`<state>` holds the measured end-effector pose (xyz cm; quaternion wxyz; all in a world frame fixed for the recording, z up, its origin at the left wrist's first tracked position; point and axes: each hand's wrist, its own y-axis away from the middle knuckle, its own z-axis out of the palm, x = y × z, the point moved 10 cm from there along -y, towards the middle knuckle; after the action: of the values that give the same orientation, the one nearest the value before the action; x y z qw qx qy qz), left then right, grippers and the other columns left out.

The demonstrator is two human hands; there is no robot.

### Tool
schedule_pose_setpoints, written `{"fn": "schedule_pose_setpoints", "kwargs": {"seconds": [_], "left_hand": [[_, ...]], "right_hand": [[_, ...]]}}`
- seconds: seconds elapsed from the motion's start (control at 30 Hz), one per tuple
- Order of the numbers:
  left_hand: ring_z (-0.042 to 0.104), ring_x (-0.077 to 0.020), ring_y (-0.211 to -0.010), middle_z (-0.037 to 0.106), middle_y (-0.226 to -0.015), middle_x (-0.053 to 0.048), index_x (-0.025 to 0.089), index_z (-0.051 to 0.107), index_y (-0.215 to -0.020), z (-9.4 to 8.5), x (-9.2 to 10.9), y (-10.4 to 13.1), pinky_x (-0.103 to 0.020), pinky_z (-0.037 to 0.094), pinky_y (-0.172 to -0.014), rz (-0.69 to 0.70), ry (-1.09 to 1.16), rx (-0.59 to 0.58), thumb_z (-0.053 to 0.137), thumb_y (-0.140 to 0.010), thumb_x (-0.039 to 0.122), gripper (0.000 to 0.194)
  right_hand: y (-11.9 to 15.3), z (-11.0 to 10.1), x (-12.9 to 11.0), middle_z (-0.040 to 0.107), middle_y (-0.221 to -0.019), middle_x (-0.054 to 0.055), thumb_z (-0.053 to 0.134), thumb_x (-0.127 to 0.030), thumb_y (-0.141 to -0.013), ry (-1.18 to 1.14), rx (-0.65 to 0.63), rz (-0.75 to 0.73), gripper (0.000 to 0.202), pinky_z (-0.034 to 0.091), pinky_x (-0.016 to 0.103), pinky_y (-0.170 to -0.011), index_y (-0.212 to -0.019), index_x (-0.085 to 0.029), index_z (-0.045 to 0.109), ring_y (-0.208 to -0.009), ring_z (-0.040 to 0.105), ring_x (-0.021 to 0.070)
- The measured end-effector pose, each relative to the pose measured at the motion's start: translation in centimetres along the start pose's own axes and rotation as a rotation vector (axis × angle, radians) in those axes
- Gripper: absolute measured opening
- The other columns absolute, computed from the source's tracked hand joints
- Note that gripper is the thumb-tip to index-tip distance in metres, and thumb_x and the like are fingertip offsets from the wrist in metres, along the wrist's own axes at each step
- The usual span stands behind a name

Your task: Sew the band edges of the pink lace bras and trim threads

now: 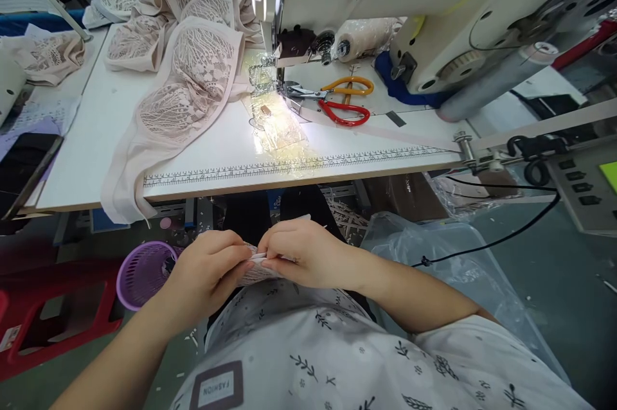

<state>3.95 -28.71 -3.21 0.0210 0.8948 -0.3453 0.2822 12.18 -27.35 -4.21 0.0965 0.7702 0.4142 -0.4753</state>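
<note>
From afar, I see the left hand (205,270) and right hand (308,252) pinched on 1 lace piece (256,274) between their fingertips, neither nearer; its visible pale edge runs crosswise, from hand to hand.

Pale lace fabric piece (255,275) was mostly hidden from me by bare left hand (209,265) and bare right hand (299,252). Couldn't read white paper sheet's (53,113) tiny writing. Left edge cropped red plastic stool (62,276).
</note>
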Motion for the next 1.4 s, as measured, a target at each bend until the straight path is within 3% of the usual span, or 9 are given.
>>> {"fn": "schedule_pose_setpoints", "kwargs": {"seconds": [0.17,0.5,0.67,0.8,1.03,1.13,1.2,1.3,1.4], "left_hand": [[0.057,-0.0140,-0.068,0.063,-0.078,-0.002,0.018,0.059,-0.083,0.3,0.6,-0.6,-0.030,0.041,-0.065,0.014,-0.107,-0.010,0.042,-0.094,0.016,0.020],[0.058,-0.0157,-0.064,0.064,-0.076,-0.001,0.019,0.062,-0.102,-1.3,-0.4,1.3,-0.031,0.042,-0.063,0.077,-0.323,-0.146,0.038,-0.097,0.022,0.024],[0.064,-0.0135,-0.076,0.069,-0.087,-0.002,0.020,0.064,-0.101,-4.6,-1.8,2.6,-0.023,0.050,-0.067,-0.006,-0.157,-0.048,0.040,-0.097,0.025,0.025],[0.066,-0.0131,-0.076,0.072,-0.086,0.001,0.021,0.068,-0.094,-8.3,-2.3,0.0,-0.023,0.052,-0.068,-0.043,-0.115,-0.006,0.044,-0.095,0.028,0.025],[0.064,-0.0188,-0.097,0.064,-0.101,0.001,0.014,0.070,-0.103,-19.7,-1.0,-5.1,-0.038,0.046,-0.080,-0.215,-0.528,0.427,0.032,-0.089,0.052,0.055],[0.063,-0.0126,-0.066,0.068,-0.081,0.000,0.018,0.068,-0.103,-17.3,-4.5,-3.8,-0.027,0.048,-0.061,-0.316,-0.519,0.493,0.047,-0.089,0.049,0.040],[0.059,-0.0122,-0.057,0.065,-0.068,0.002,0.019,0.068,-0.095,-12.7,-8.0,-3.2,-0.023,0.045,-0.052,-0.305,-0.468,0.354,0.044,-0.092,0.044,0.034],[0.063,-0.0160,-0.074,0.070,-0.082,-0.003,0.020,0.070,-0.088,-7.3,-11.3,-2.0,-0.027,0.049,-0.065,-0.172,-0.466,0.232,0.040,-0.092,0.034,0.033],[0.063,-0.0194,-0.090,0.071,-0.098,-0.008,0.020,0.071,-0.095,-6.1,-12.0,-0.3,-0.035,0.050,-0.080,-0.064,-0.452,0.286,0.042,-0.093,0.031,0.031]], "right_hand": [[-0.1,0.4,1.5,0.064,-0.077,0.002,0.065,-0.023,-0.080,0.106,0.002,0.143,0.010,0.048,0.026,-0.065,-0.083,-0.017,0.058,-0.071,0.059,0.0147],[0.3,-1.6,-0.8,0.064,-0.079,0.007,0.050,-0.021,-0.088,0.167,0.027,-0.065,0.015,0.047,0.026,-0.063,-0.087,-0.014,0.063,-0.070,0.057,0.0155],[0.2,-3.3,-1.6,0.062,-0.076,0.006,0.052,-0.019,-0.087,0.170,0.035,-0.089,0.010,0.046,0.024,-0.061,-0.084,-0.015,0.061,-0.069,0.056,0.0140],[-1.8,-6.6,-3.4,0.061,-0.074,0.004,0.052,-0.018,-0.087,0.347,0.044,-0.141,0.008,0.045,0.023,-0.058,-0.084,-0.018,0.059,-0.067,0.056,0.0130],[-4.9,-14.5,-10.5,0.064,-0.082,0.005,0.052,-0.019,-0.091,1.159,0.560,-0.462,0.011,0.042,0.028,-0.058,-0.083,-0.020,0.059,-0.071,0.056,0.0157],[-6.3,-11.6,-6.2,0.062,-0.076,0.003,0.045,-0.014,-0.092,1.214,0.432,-0.449,0.021,0.036,0.027,-0.054,-0.081,-0.021,0.061,-0.065,0.051,0.0144],[-7.3,-8.0,-1.7,0.061,-0.073,0.003,0.039,-0.010,-0.092,1.141,0.213,-0.417,0.028,0.032,0.028,-0.052,-0.079,-0.019,0.061,-0.063,0.048,0.0143],[-8.0,-4.2,3.7,0.062,-0.079,0.005,0.037,-0.007,-0.091,1.053,0.036,-0.300,0.030,0.029,0.027,-0.052,-0.077,-0.017,0.061,-0.067,0.048,0.0142],[-7.9,-3.7,5.3,0.063,-0.084,0.005,0.039,-0.009,-0.092,0.993,0.051,-0.208,0.029,0.029,0.026,-0.055,-0.077,-0.016,0.062,-0.071,0.049,0.0140]]}}
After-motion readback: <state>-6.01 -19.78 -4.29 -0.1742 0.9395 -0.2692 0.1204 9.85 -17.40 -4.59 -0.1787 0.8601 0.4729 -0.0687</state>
